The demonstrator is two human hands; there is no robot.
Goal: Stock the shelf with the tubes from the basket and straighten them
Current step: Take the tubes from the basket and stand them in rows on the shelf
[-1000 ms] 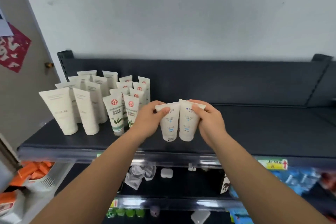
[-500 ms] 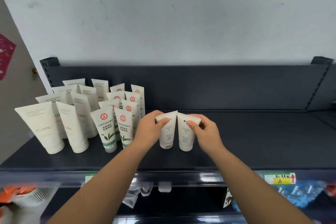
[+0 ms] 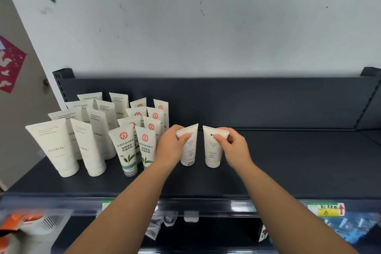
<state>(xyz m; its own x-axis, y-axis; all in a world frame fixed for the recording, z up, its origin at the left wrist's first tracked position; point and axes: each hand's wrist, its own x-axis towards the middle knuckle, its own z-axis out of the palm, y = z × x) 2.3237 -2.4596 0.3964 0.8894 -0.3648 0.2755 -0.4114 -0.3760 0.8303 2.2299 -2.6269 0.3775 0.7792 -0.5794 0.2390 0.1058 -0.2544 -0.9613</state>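
Two small white tubes with blue print stand cap-down on the dark shelf [image 3: 288, 163]. My left hand [image 3: 171, 146] pinches the top of the left small tube [image 3: 189, 150]. My right hand [image 3: 233, 146] grips the top of the right small tube [image 3: 213, 150]. A narrow gap separates the two tubes. To their left stand several tubes with red logos and green leaves [image 3: 126, 148], and further left several larger white FLORAL tubes [image 3: 55, 148], all upright in rows.
The shelf's dark back panel [image 3: 268, 103] rises behind the tubes, with a white wall above. A price label [image 3: 325, 209] sits on the shelf's front rail. Below left is a white basket [image 3: 47, 223] with orange packets. Lower shelves hold assorted goods.
The two small tubes were lowered from the shelf's front further back onto it and now stand apart instead of touching. The camera view has tilted up slightly.
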